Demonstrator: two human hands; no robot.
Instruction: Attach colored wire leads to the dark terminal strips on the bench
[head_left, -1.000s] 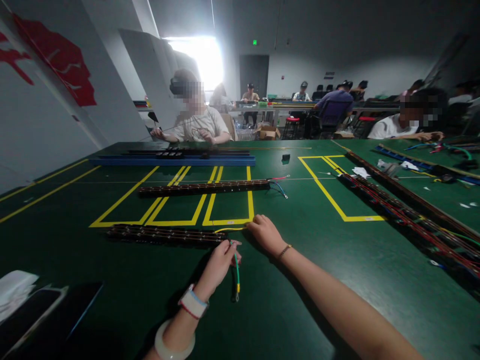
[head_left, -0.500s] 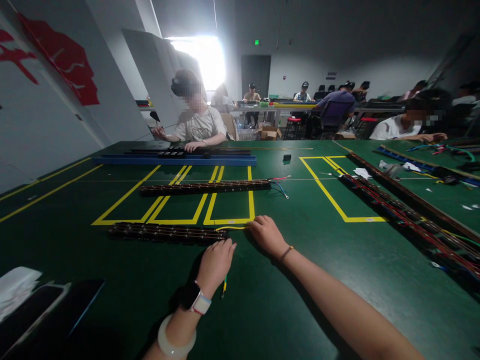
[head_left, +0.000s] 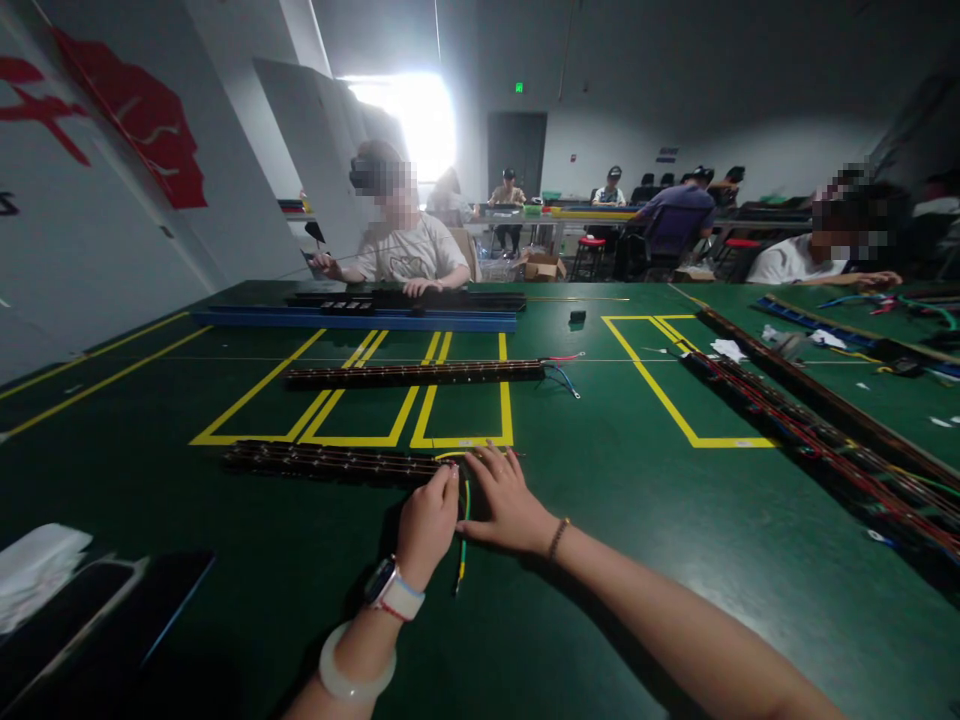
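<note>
A long black strip with copper-coloured wires along its top (head_left: 330, 462) lies on the green table before me. At its right end my left hand (head_left: 429, 515) is closed in a pinch, and what sits between the fingertips is too small to make out. My right hand (head_left: 506, 500) is beside it, open with fingers spread, holding nothing I can see. A yellow wire (head_left: 450, 456) runs from the strip's end behind my right fingers. Between the hands a green-and-yellow wire (head_left: 465, 545) hangs toward me, with a lug at its tip.
A second wired strip (head_left: 412, 375) lies farther back, beyond it a blue rail (head_left: 360, 319) near a seated person (head_left: 412, 245). Longer wired strips (head_left: 810, 440) fill the right side. A dark flat device (head_left: 172, 610) and white tissue (head_left: 45, 560) are at left.
My right hand has let go of the yellow wire, moved left and nearer, and spread its fingers. My left fingers have drawn into a pinch at the strip's end.
</note>
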